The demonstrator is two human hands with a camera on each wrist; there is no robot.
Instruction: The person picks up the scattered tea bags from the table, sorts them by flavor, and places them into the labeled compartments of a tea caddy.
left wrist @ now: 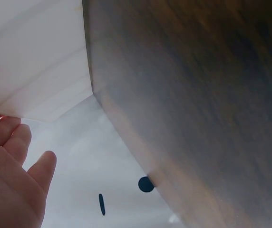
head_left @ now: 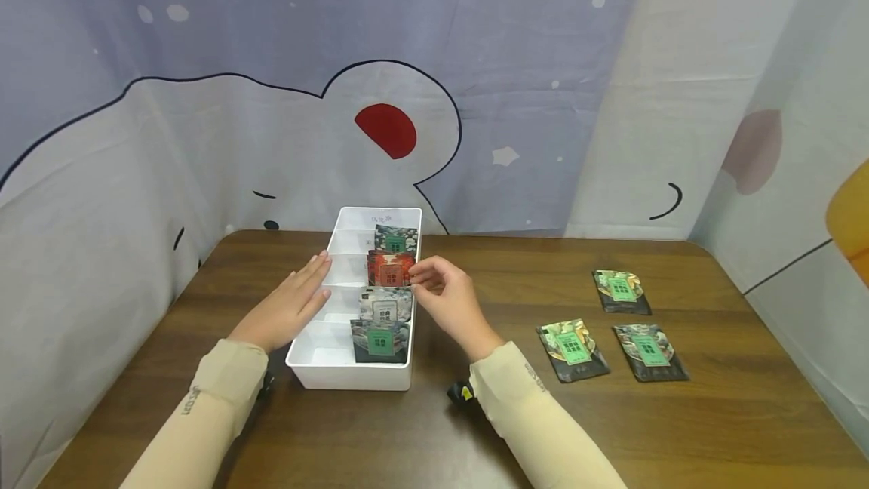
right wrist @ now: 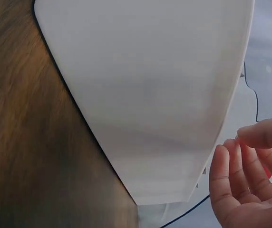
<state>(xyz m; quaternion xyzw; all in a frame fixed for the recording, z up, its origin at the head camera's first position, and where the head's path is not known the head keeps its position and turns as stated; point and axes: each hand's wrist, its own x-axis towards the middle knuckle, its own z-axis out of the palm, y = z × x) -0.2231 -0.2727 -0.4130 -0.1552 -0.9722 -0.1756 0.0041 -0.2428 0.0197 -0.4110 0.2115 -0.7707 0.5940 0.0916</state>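
A white divided box (head_left: 349, 376) stands on the table, holding upright tea-bag-like sachets along its right side. From back to front are a dark green-labelled sachet (head_left: 396, 240), red sachets (head_left: 391, 270), a pale sachet (head_left: 385, 305) and another dark green-labelled one (head_left: 380, 342). Flat fingers of my left hand (head_left: 288, 308) rest along the box's left side. At the right rim, beside the red sachets, is my right hand (head_left: 448, 300), its fingers loosely bent. In the right wrist view, the thumb lies near the fingertips, and no sachet shows between them.
Three loose sachets lie flat on the wooden table's right side: one at the back (head_left: 621, 292), one at the front left (head_left: 573, 351) and one at the front right (head_left: 651, 353). A patterned curtain (head_left: 516, 96) hangs behind the table.
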